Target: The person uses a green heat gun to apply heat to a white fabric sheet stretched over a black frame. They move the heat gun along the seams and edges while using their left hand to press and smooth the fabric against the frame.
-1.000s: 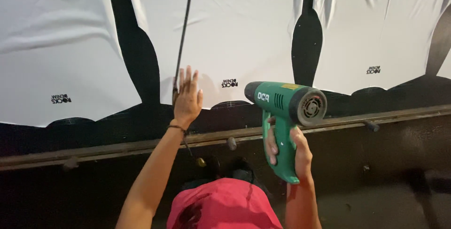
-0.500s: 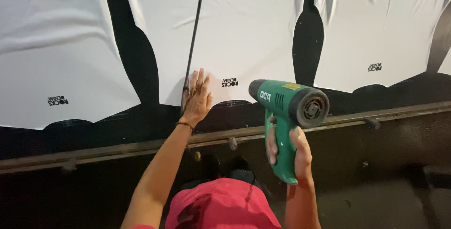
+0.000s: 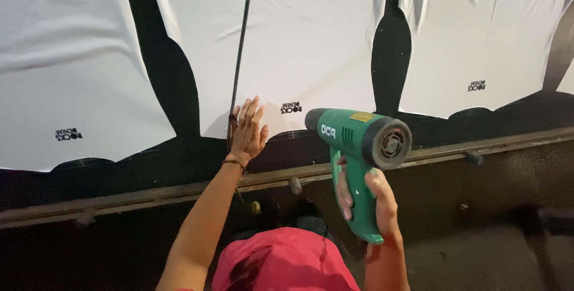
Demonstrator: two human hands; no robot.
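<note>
Heat gun held at white fabric on a dark counter.

The right hand [image 3: 366,198] is closed around the grip of the green heat gun [image 3: 359,147], nozzle aimed at the lower edge of the middle fabric panel [image 3: 305,46]. The left hand [image 3: 248,131] lies open, fingers spread, flat on that panel's lower edge, beside a thin dark rod [image 3: 240,52]. A red cap [image 3: 284,264] shows below.
</note>
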